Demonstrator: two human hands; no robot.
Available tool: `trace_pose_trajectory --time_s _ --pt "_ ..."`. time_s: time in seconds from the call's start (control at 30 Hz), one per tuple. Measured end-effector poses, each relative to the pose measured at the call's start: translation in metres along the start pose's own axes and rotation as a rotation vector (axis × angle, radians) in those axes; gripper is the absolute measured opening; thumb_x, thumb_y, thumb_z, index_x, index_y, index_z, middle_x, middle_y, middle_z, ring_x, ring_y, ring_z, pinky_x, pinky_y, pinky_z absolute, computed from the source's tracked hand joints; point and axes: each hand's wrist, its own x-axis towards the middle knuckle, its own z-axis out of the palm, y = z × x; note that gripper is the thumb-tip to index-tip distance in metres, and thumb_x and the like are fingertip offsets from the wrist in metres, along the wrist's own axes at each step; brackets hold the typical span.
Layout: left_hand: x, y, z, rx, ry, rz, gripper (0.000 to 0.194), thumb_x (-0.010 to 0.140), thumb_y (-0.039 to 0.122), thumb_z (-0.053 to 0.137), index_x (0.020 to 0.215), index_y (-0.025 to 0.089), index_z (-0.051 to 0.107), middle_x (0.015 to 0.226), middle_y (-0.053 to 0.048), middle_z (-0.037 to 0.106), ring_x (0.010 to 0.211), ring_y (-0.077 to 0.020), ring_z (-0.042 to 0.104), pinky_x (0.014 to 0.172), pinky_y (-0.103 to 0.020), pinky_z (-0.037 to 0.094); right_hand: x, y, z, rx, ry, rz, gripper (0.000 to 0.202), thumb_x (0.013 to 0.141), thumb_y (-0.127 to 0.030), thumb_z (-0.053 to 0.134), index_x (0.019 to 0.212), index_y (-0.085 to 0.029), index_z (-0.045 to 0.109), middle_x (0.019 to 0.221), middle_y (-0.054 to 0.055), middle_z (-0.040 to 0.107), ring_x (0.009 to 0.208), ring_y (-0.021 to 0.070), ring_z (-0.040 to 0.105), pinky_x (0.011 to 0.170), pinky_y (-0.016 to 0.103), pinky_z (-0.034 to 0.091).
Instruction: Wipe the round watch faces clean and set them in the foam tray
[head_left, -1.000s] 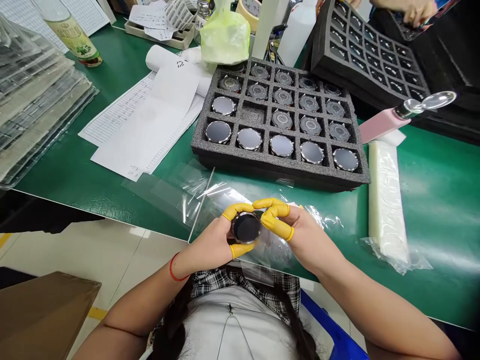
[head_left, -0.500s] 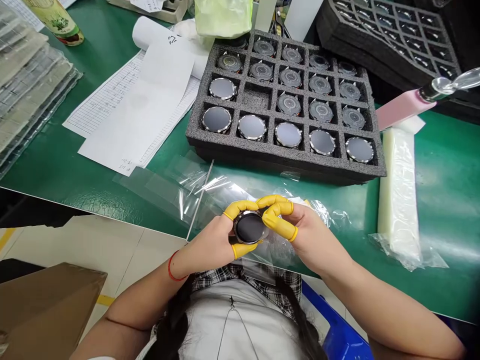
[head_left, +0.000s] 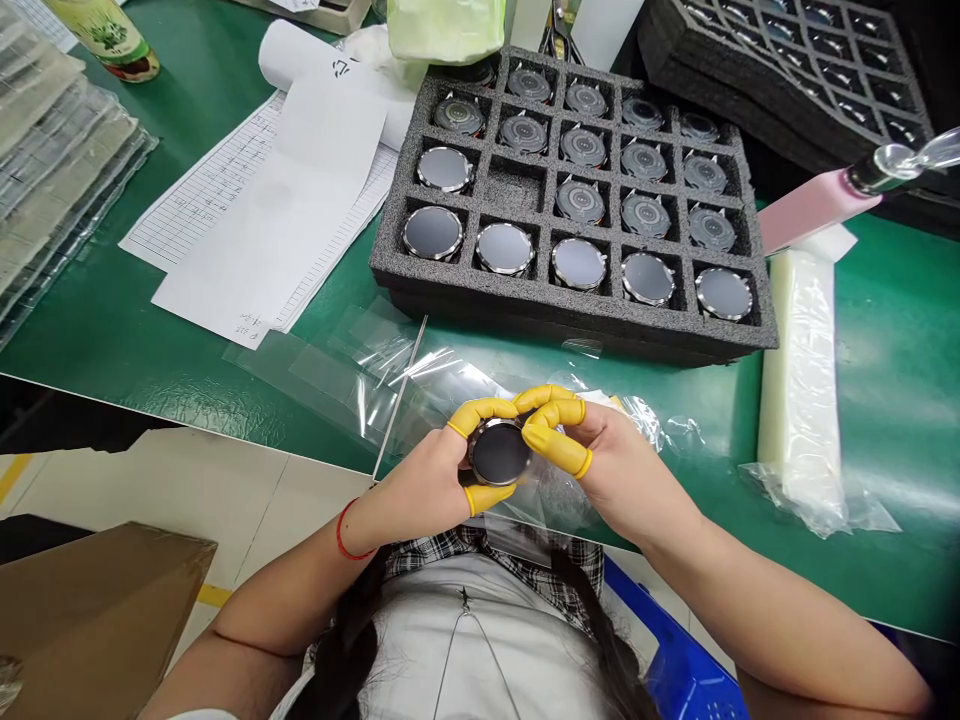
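A round smartwatch case (head_left: 500, 453) with a dark face and silver rim is held over the table's near edge, face up. My left hand (head_left: 431, 475) grips it from the left, one yellow-covered finger along the top rim and the thumb below. At the upper right rim, the thumb and fingers of my right hand (head_left: 581, 440) are pinched together, also in yellow finger cots. Whether a thin film lies between those fingertips cannot be made out. Clear plastic film (head_left: 442, 375) lies on the table behind and under both hands.
Beyond the hands stands a black foam tray (head_left: 570, 320) of watch cases, with one vacant slot. Papers (head_left: 247, 200) lie to its left. At right are a wrapped white block (head_left: 799, 380) and a pink bottle (head_left: 821, 212). Stacked clear trays (head_left: 60, 150) fill the far left.
Both hands keep nearly the same grip on the watch case, whose face now shows slightly more fully. The surroundings have shifted a little in view.
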Motion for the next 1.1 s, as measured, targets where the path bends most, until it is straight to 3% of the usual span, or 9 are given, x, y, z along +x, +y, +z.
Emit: trace_pose_trajectory --time_s 0.63,1.1 --pt "0.0001 0.0021 0.0012 -0.014 0.009 -0.003 0.055 0.081 0.026 0.072 0.129 0.029 0.045 0.117 -0.004 0.064 0.094 -0.0192 0.069 0.083 -0.032 0.056 -0.0016 0.0008 0.0009 -0.054 0.011 -0.022 0.024 0.075 -0.04 0.076 0.067 -0.021 0.063 0.102 0.003 0.059 0.084 0.0166 0.058 0.068 0.029 0.054" --pt "-0.0009 -0.0001 0.0006 0.008 0.017 0.016 0.057 0.081 0.025 0.072 0.129 0.031 0.043 0.118 -0.004 0.063 0.097 -0.0198 0.068 0.089 -0.034 0.054 -0.0011 0.0024 -0.0009 -0.065 -0.005 -0.018 0.019 0.075 -0.034 0.076 0.069 -0.021 0.063 0.105 0.003 0.059 0.09 0.0171 0.058 0.07 0.028 0.054"
